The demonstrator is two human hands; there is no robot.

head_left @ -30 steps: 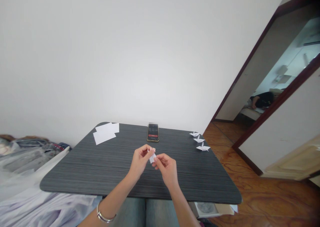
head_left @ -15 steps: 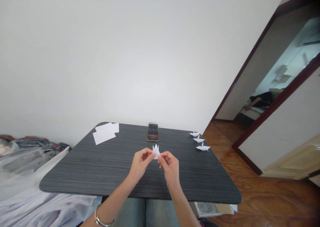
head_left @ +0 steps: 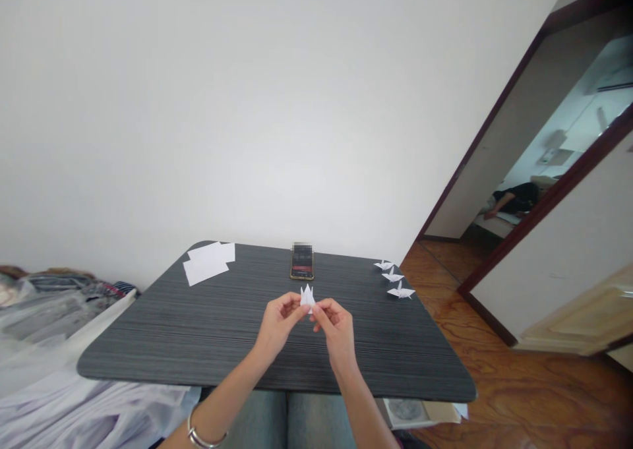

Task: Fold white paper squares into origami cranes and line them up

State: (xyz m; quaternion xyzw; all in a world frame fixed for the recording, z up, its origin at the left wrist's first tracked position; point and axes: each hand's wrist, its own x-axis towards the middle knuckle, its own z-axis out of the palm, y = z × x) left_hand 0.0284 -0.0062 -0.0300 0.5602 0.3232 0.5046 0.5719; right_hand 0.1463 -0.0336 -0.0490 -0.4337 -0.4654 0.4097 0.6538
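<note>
While L hand (head_left: 277, 318) & R hand (head_left: 337, 325) pinch the folded paper (head_left: 307, 297) over the counter (head_left: 188, 337), approx. midway btwn its side edges, thin tips could tear or crease off-line if one hand pulls harder.

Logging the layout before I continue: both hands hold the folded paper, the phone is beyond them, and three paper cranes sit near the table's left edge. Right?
Not quite: in the head view the three paper cranes sit near the right edge of the table. The left hand and right hand do hold the folded paper, with the phone beyond.
</note>
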